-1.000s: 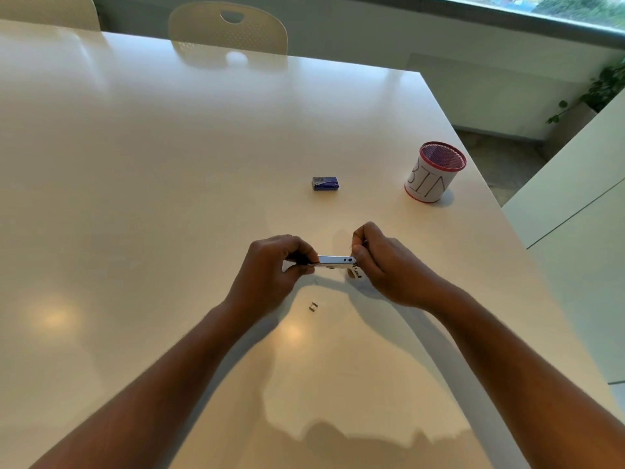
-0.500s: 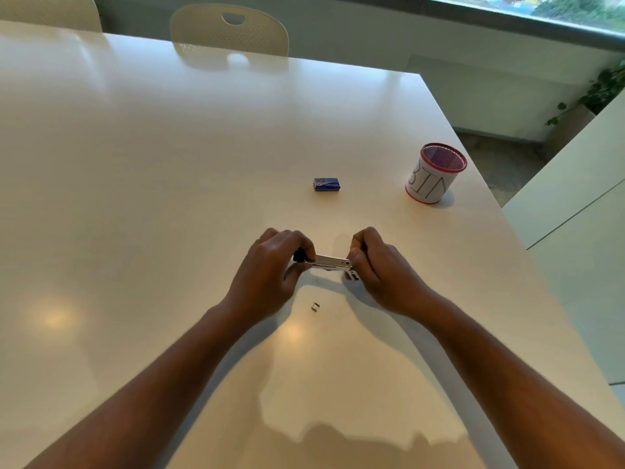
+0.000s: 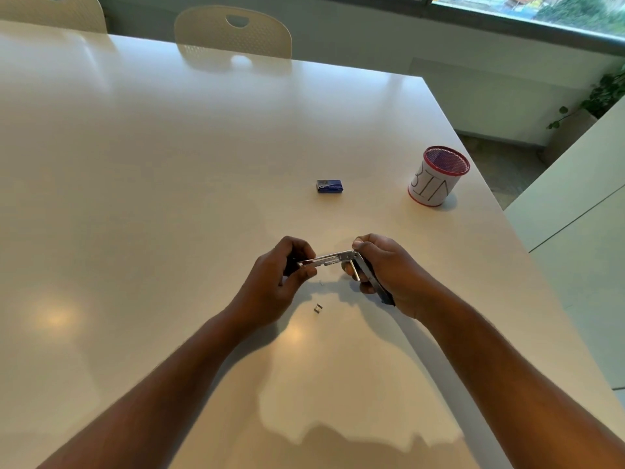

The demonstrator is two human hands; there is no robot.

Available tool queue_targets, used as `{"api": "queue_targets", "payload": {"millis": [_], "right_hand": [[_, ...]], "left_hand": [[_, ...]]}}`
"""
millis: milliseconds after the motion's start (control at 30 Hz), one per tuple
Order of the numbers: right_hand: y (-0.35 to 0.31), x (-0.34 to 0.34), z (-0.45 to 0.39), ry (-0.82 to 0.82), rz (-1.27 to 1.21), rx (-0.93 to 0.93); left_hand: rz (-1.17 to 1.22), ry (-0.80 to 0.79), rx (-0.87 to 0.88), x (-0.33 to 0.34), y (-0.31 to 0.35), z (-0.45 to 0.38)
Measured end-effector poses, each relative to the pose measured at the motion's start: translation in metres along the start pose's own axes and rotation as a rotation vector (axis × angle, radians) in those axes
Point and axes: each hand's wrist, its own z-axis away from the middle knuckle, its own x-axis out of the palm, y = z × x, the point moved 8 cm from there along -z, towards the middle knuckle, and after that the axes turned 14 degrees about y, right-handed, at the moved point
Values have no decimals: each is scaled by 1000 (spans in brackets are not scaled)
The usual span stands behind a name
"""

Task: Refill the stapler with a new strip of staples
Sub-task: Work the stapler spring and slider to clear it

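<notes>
A small stapler [image 3: 338, 258] is held just above the white table [image 3: 169, 198], swung apart at its hinge. Its metal staple channel points left, and my left hand [image 3: 280, 275] pinches that end. My right hand [image 3: 389, 269] grips the dark top cover, which angles down and to the right from the hinge. A short piece of staples [image 3: 318, 308] lies on the table just below the hands. A small blue staple box [image 3: 330, 186] sits farther back, closed as far as I can tell.
A red mesh cup [image 3: 438, 176] with a white paper label stands at the back right, near the table's right edge. Two pale chairs [image 3: 233, 32] stand at the far side. A second white surface [image 3: 575, 204] lies to the right.
The stapler was held flat between both hands; now its top cover has swung away from the metal channel, down into my right hand. Both hands stay in the same spot.
</notes>
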Motion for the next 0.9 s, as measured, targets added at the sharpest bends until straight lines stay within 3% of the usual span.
{"api": "queue_targets", "payload": {"millis": [133,233,400,467,567,900], "right_hand": [[1,-1,0,-46,-18,-2],[1,-4,1,-28,101,-43],[-27,-18,16,330,723,-551],[-43,-14,34,439,715,-760],[-46,3,54,451,744,-974],[-42,17,57,476,970,-1119]], "left_hand": [[50,122,-48,-8,-6,-3],[201,185,-151,-11,-11,-2],[424,207,-375,-5,-20,2],[466,197,-417,-2,-20,4],[503,203,-451,0,-18,4],[491,182,-432,-2,-14,5]]}}
